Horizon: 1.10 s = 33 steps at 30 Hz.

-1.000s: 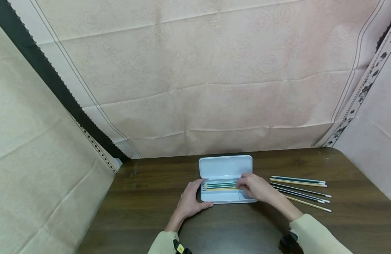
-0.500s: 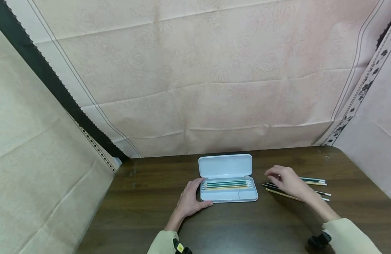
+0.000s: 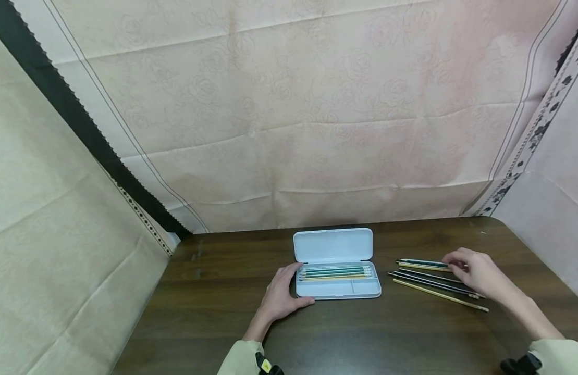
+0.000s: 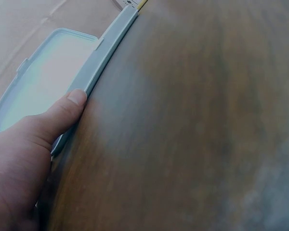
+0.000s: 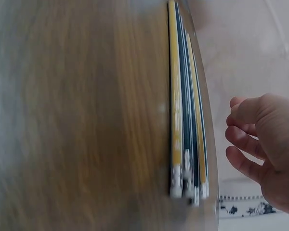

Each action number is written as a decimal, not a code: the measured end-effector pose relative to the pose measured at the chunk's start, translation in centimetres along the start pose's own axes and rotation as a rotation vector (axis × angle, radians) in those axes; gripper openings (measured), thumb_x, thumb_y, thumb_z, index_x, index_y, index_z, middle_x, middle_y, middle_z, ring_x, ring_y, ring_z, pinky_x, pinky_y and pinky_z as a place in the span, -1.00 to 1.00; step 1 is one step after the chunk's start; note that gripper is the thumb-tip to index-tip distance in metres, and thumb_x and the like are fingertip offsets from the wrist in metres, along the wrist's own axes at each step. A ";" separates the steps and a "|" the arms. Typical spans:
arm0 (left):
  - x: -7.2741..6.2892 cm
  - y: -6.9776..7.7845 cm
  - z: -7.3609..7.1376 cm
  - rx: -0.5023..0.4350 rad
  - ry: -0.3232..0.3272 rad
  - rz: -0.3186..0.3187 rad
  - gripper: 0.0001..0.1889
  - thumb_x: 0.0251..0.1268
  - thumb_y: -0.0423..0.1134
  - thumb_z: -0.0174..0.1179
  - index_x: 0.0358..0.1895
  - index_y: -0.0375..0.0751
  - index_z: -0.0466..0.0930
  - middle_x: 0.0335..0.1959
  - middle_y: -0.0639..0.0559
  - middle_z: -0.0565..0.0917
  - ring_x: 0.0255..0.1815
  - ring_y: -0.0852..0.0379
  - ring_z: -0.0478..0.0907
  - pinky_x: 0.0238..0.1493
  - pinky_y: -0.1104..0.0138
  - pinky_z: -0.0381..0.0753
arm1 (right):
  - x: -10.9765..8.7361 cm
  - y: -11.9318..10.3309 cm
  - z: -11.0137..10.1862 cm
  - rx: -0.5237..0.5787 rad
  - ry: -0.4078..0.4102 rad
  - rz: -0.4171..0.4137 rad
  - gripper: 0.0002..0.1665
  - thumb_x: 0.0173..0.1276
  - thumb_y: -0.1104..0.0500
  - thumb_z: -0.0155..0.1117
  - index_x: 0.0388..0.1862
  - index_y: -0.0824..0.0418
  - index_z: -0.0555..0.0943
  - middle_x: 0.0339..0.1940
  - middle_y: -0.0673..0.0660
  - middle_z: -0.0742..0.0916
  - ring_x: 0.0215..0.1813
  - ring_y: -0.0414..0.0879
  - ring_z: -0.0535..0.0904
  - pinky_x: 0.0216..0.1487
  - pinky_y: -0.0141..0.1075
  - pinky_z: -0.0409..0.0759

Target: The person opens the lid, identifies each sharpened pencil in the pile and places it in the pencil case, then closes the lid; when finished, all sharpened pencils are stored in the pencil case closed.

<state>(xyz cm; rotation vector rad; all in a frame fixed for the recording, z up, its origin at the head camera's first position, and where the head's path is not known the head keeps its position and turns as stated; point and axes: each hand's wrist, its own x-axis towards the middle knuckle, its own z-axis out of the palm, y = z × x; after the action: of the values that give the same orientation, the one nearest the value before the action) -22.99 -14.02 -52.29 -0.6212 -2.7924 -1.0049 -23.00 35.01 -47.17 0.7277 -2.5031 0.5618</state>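
Observation:
My left hand (image 3: 280,297) holds the left end of an open light-blue pencil case (image 3: 320,290). Its thumb (image 4: 70,108) rests along the case's front wall in the left wrist view. Inside the case lie several green and yellow pencils (image 3: 334,272), side by side. To the right, my right hand (image 3: 476,273) hovers over the eraser ends of loose pencils, its fingers loosely bent with nothing visible between them. These include a yellow pencil (image 5: 175,96) at the front, dark pencils (image 3: 431,284) in the middle and a green pencil (image 3: 417,261) at the back.
The case lid (image 3: 333,246) stands raised behind its tray. All this is on a dark wooden table (image 3: 345,338), with pale patterned cloth (image 3: 317,130) hanging behind and at both sides. The table's far edge runs close behind the lid.
My right hand has left the pencils in the case and moved right to the loose ones' eraser ends. The loose pencils have shifted slightly left. My left hand stays on the case.

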 end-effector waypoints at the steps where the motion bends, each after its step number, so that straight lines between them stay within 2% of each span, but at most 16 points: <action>1: 0.0 0.0 0.0 -0.001 0.001 0.001 -0.02 0.01 0.32 0.44 0.48 -0.02 0.30 0.41 0.00 0.41 0.36 0.00 0.32 0.22 -0.08 0.40 | -0.1 0.3 -0.2 -0.010 -0.005 0.011 -0.67 0.00 0.56 0.47 -0.31 0.23 0.70 -0.41 -0.09 0.64 -0.38 -0.36 0.46 -0.45 -0.29 0.52; 13: 0.1 0.1 -0.1 0.000 0.002 -0.002 -0.03 0.01 0.31 0.45 0.48 -0.02 0.30 0.42 0.02 0.40 0.37 0.01 0.31 0.23 -0.08 0.39 | -0.6 2.9 -1.2 -0.077 -0.084 0.094 -0.70 0.02 0.54 0.46 -0.29 0.26 0.70 -0.39 -0.04 0.64 -0.39 -0.26 0.48 -0.46 -0.27 0.49; 22: 0.0 0.1 -0.1 0.003 0.001 -0.005 -0.03 0.01 0.29 0.45 0.48 -0.01 0.30 0.42 0.02 0.39 0.37 0.01 0.31 0.23 -0.07 0.39 | -0.6 3.5 -0.7 -0.078 -0.089 0.126 -0.71 0.01 0.54 0.47 -0.30 0.27 0.70 -0.37 0.01 0.65 -0.38 -0.19 0.51 -0.43 -0.24 0.51; 33: -0.1 0.3 -0.1 0.003 0.001 -0.003 -0.04 0.01 0.25 0.48 0.48 -0.02 0.30 0.42 0.02 0.40 0.36 0.01 0.32 0.25 -0.06 0.38 | -0.5 4.1 -0.3 -0.072 -0.170 0.163 -0.78 0.07 0.48 0.44 -0.32 0.27 0.69 -0.37 0.03 0.65 -0.37 -0.11 0.53 -0.42 -0.17 0.51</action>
<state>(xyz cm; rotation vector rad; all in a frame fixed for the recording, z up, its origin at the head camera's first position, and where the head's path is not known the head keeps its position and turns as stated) -22.80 -13.92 -52.06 -0.6160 -2.7939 -1.0007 -24.92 38.56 -48.27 0.5691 -2.7426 0.4800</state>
